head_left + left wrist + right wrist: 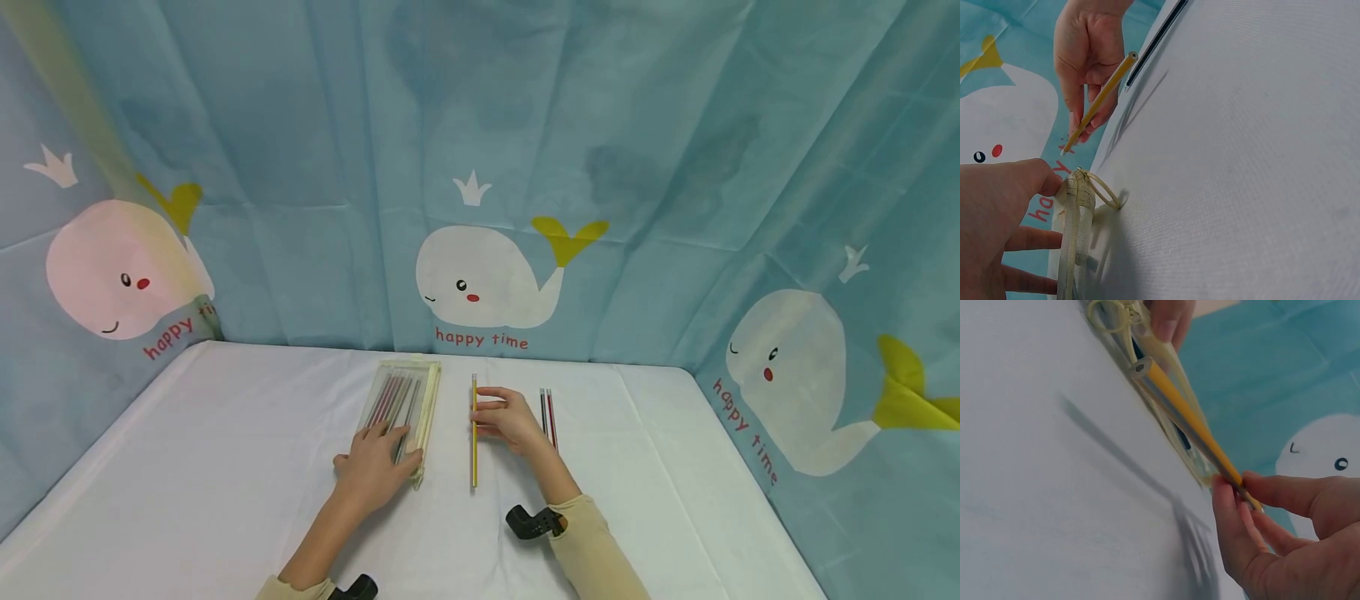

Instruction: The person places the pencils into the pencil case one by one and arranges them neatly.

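A clear zip pouch with a pale yellow border lies on the white tabletop, several pencils showing through it. Spread across its near part, my left hand rests with fingers fairly straight; in the left wrist view the thumb touches the pouch's zip edge. To the right of the pouch, my right hand pinches a yellow pencil between thumb and fingertips, near its far end. In the right wrist view the pencil's flat, unsharpened end tilts up off the cloth and casts a shadow.
Two more pencils, one dark and one red, lie on the table right of my right forearm. A cord loop hangs from the pouch's zip. Behind the white-covered table hangs a blue curtain with whale prints.
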`<state>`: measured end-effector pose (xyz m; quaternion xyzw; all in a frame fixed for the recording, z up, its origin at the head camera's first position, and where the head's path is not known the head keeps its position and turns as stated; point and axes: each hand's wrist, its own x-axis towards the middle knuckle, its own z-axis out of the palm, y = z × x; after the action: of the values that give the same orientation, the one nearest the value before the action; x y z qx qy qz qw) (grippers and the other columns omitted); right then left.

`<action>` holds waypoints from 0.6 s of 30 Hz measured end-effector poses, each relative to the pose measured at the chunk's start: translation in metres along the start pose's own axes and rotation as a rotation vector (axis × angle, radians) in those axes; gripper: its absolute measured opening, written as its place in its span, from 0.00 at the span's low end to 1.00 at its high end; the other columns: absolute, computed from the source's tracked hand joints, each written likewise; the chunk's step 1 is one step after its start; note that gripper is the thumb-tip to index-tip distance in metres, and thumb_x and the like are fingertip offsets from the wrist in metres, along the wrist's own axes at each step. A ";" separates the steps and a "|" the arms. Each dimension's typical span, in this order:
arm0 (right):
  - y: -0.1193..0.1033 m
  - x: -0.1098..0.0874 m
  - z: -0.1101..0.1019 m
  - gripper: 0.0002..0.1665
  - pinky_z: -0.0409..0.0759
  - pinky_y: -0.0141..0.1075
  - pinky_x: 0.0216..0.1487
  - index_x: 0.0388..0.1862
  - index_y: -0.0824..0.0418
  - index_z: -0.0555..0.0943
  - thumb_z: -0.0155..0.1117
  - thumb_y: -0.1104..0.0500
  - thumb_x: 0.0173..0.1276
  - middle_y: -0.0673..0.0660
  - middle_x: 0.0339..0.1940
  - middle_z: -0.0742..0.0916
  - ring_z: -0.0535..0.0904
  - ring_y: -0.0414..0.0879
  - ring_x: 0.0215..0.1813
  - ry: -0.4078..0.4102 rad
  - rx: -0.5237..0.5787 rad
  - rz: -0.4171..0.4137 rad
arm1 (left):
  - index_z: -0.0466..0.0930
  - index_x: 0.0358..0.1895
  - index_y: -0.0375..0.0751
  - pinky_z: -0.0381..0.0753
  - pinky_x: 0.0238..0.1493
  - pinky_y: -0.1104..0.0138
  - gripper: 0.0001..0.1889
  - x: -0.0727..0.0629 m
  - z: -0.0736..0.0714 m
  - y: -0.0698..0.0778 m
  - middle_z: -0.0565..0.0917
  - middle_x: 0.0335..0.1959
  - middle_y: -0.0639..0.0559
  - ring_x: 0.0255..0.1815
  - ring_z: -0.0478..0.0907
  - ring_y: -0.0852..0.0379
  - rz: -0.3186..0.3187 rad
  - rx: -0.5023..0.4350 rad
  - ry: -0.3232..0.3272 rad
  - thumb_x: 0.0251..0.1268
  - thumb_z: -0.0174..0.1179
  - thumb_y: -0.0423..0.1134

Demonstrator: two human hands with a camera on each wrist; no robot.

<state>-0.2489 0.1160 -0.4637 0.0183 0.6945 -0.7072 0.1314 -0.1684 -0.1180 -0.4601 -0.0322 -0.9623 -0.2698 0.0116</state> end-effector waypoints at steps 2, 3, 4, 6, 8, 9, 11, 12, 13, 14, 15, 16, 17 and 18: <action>0.001 0.001 0.002 0.29 0.89 0.36 0.38 0.70 0.73 0.76 0.67 0.75 0.69 0.60 0.43 0.88 0.86 0.42 0.35 0.008 -0.009 -0.001 | 0.81 0.68 0.39 0.67 0.51 0.21 0.28 0.000 0.000 0.000 0.72 0.73 0.26 0.74 0.65 0.21 -0.001 0.002 0.003 0.74 0.60 0.54; 0.001 0.002 0.003 0.30 0.89 0.36 0.38 0.70 0.73 0.76 0.67 0.75 0.69 0.60 0.43 0.87 0.87 0.42 0.35 0.010 -0.016 -0.003 | 0.81 0.68 0.39 0.68 0.51 0.21 0.28 0.000 0.000 0.000 0.72 0.73 0.26 0.74 0.65 0.21 -0.001 0.003 0.005 0.74 0.60 0.54; 0.001 0.003 0.005 0.30 0.89 0.36 0.39 0.69 0.73 0.76 0.67 0.75 0.69 0.60 0.42 0.87 0.87 0.42 0.35 0.014 -0.018 0.003 | 0.82 0.68 0.39 0.68 0.51 0.21 0.28 0.000 0.001 0.000 0.72 0.73 0.26 0.74 0.65 0.22 -0.001 0.004 0.008 0.74 0.60 0.53; 0.001 0.004 0.007 0.30 0.89 0.36 0.39 0.69 0.73 0.76 0.68 0.75 0.69 0.59 0.42 0.87 0.87 0.43 0.35 0.017 -0.023 0.004 | 0.82 0.68 0.38 0.68 0.51 0.21 0.28 0.000 0.001 -0.001 0.73 0.73 0.26 0.73 0.66 0.22 -0.001 0.007 0.010 0.73 0.60 0.53; 0.002 0.004 0.009 0.30 0.89 0.37 0.39 0.69 0.73 0.76 0.68 0.75 0.69 0.60 0.42 0.87 0.87 0.42 0.34 0.014 -0.027 -0.003 | 0.82 0.68 0.38 0.68 0.51 0.21 0.28 0.000 0.001 -0.001 0.73 0.73 0.26 0.73 0.66 0.22 -0.001 0.009 0.011 0.73 0.60 0.53; 0.002 0.004 0.009 0.30 0.89 0.37 0.39 0.69 0.73 0.76 0.68 0.75 0.69 0.60 0.42 0.87 0.86 0.42 0.34 0.013 -0.029 -0.003 | 0.82 0.68 0.38 0.68 0.51 0.21 0.28 0.000 0.001 0.000 0.73 0.73 0.26 0.73 0.66 0.22 -0.001 0.009 0.011 0.73 0.60 0.53; 0.001 0.005 0.011 0.30 0.89 0.38 0.39 0.69 0.74 0.76 0.68 0.75 0.68 0.61 0.42 0.88 0.86 0.42 0.34 0.010 -0.027 -0.008 | 0.82 0.68 0.38 0.68 0.51 0.21 0.28 0.000 0.001 0.000 0.73 0.73 0.26 0.73 0.66 0.22 -0.003 0.008 0.009 0.73 0.60 0.53; 0.001 0.005 0.012 0.30 0.89 0.38 0.39 0.69 0.74 0.76 0.68 0.75 0.68 0.61 0.43 0.88 0.86 0.42 0.34 0.009 -0.031 -0.010 | 0.82 0.68 0.38 0.68 0.51 0.21 0.28 0.000 0.000 0.000 0.72 0.73 0.26 0.73 0.66 0.22 -0.004 0.007 0.008 0.73 0.60 0.53; 0.001 0.005 0.013 0.29 0.90 0.39 0.39 0.69 0.74 0.76 0.68 0.75 0.68 0.62 0.43 0.88 0.86 0.42 0.34 0.007 -0.036 -0.015 | 0.82 0.68 0.39 0.68 0.51 0.21 0.28 0.000 0.000 0.001 0.72 0.73 0.26 0.73 0.66 0.22 -0.004 0.007 0.007 0.73 0.60 0.53; 0.001 0.006 0.014 0.29 0.90 0.39 0.39 0.69 0.74 0.76 0.68 0.75 0.68 0.62 0.43 0.88 0.86 0.42 0.34 0.006 -0.038 -0.018 | 0.82 0.68 0.39 0.68 0.51 0.21 0.28 0.000 0.000 0.001 0.72 0.73 0.26 0.73 0.66 0.22 -0.005 0.007 0.006 0.73 0.60 0.53; 0.001 0.006 0.015 0.29 0.90 0.39 0.40 0.69 0.74 0.76 0.68 0.75 0.68 0.62 0.43 0.88 0.87 0.42 0.34 0.007 -0.041 -0.021 | 0.82 0.68 0.39 0.68 0.51 0.21 0.28 0.000 0.000 0.001 0.72 0.73 0.26 0.73 0.66 0.22 -0.006 0.008 0.005 0.73 0.60 0.54; 0.001 0.007 0.016 0.29 0.90 0.39 0.40 0.69 0.74 0.77 0.68 0.75 0.68 0.63 0.44 0.88 0.87 0.42 0.34 0.006 -0.043 -0.024 | 0.82 0.68 0.38 0.68 0.51 0.21 0.28 0.000 0.000 0.001 0.72 0.73 0.27 0.73 0.66 0.22 -0.006 0.008 0.005 0.73 0.60 0.54; 0.001 0.008 0.017 0.29 0.90 0.39 0.40 0.69 0.74 0.77 0.69 0.74 0.68 0.63 0.44 0.88 0.87 0.42 0.34 0.005 -0.049 -0.025 | 0.82 0.68 0.38 0.68 0.51 0.21 0.29 0.000 0.000 0.001 0.72 0.73 0.27 0.74 0.66 0.22 -0.006 0.010 0.004 0.73 0.60 0.54; 0.001 0.009 0.018 0.29 0.90 0.39 0.40 0.68 0.74 0.77 0.69 0.74 0.69 0.62 0.44 0.88 0.87 0.42 0.34 0.005 -0.055 -0.027 | 0.82 0.68 0.38 0.68 0.51 0.21 0.29 0.000 0.000 0.001 0.73 0.73 0.27 0.74 0.66 0.22 -0.007 0.012 0.003 0.73 0.60 0.54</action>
<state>-0.2541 0.0966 -0.4661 0.0069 0.7141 -0.6895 0.1207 -0.1683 -0.1174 -0.4594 -0.0285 -0.9640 -0.2642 0.0125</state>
